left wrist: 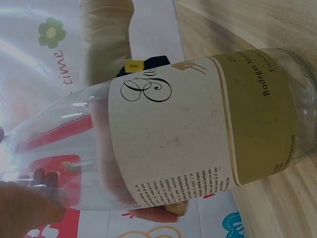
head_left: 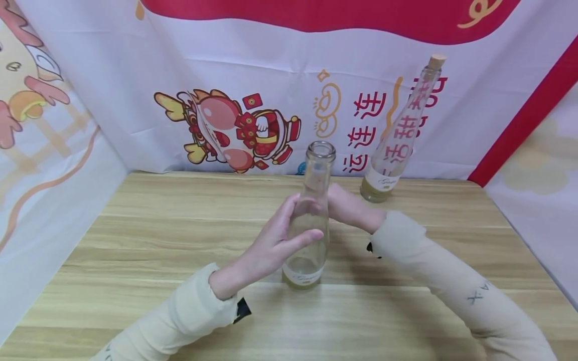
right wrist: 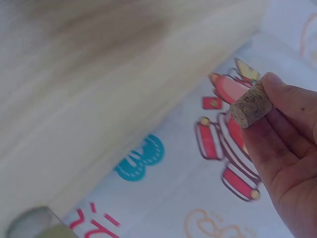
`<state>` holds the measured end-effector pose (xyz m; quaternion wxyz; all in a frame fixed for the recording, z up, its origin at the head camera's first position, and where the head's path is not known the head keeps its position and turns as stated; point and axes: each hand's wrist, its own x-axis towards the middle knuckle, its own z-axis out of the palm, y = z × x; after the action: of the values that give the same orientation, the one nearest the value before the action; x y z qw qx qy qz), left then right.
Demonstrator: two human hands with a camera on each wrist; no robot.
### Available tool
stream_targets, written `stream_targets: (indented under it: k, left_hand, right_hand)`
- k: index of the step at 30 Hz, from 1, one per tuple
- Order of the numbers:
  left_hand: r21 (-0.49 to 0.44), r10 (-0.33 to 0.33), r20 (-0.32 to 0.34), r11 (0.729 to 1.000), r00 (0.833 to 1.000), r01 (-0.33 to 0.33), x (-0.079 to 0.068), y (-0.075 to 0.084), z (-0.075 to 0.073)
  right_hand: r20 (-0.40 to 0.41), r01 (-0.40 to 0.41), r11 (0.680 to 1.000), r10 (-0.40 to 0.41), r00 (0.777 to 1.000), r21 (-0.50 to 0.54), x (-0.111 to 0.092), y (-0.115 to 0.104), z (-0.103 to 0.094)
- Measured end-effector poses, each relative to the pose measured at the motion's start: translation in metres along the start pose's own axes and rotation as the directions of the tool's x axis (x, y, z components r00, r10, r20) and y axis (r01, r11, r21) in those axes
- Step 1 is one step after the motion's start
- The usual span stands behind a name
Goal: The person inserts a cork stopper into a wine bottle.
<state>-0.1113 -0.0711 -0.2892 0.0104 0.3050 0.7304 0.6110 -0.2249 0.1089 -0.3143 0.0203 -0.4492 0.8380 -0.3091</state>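
Note:
An uncorked clear glass bottle point(head_left: 309, 258) stands nearly upright near the middle of the table, its mouth open at the top. My left hand point(head_left: 266, 245) grips it around the upper body, thumb across the near side and fingers behind the glass. In the left wrist view the bottle's white and olive label point(left wrist: 173, 134) faces the camera. Behind the bottle is my right hand point(head_left: 349, 205), its fingers partly hidden in the head view. Between thumb and fingertips it pinches a cork point(right wrist: 251, 105), as the right wrist view shows.
A second clear bottle point(head_left: 397, 135), with a cork stopper point(head_left: 436, 61) in its mouth, stands at the table's back right. The wooden table point(head_left: 180, 225) meets a printed cloth backdrop point(head_left: 271, 55) along its rear edge; more cloth hangs at both sides.

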Motion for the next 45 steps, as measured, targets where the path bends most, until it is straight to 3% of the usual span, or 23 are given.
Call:
stream_targets:
  k: [5,10,15,20,26,36,45]
  left_hand:
    - [0.019,0.007,-0.010,1.000,1.000,-0.007,0.000,0.000,0.000]
    - [0.028,-0.001,-0.012,1.000,1.000,0.002,0.000,0.000,0.000]
    - [0.029,-0.011,-0.011,1.000,1.000,0.012,0.000,0.001,0.000]
    - [0.036,0.007,-0.007,0.999,1.000,-0.007,0.000,0.000,0.000]
    - [0.044,0.020,-0.008,0.999,1.000,-0.020,0.000,0.000,0.000]
    - [0.039,0.002,0.002,0.999,1.000,-0.002,-0.001,-0.001,0.000]
    - [0.041,-0.008,-0.004,0.999,1.000,0.008,-0.001,-0.001,0.000]
  right_hand:
    - [-0.080,0.046,0.988,-0.058,0.995,-0.144,0.000,-0.013,-0.016]
    - [-0.153,0.019,0.973,-0.056,0.987,-0.230,0.000,-0.027,-0.030]
    - [-0.221,-0.003,0.973,-0.049,0.974,-0.231,-0.001,-0.038,-0.043]
    - [-0.313,0.028,0.971,-0.104,0.944,-0.239,-0.003,-0.050,-0.057]
    - [-0.388,0.025,0.977,-0.108,0.915,-0.212,-0.005,-0.066,-0.071]
    - [-0.524,0.070,0.979,-0.162,0.836,-0.192,-0.013,-0.096,-0.090]
    - [-0.607,0.207,0.965,-0.261,0.751,-0.159,-0.016,-0.124,-0.104]
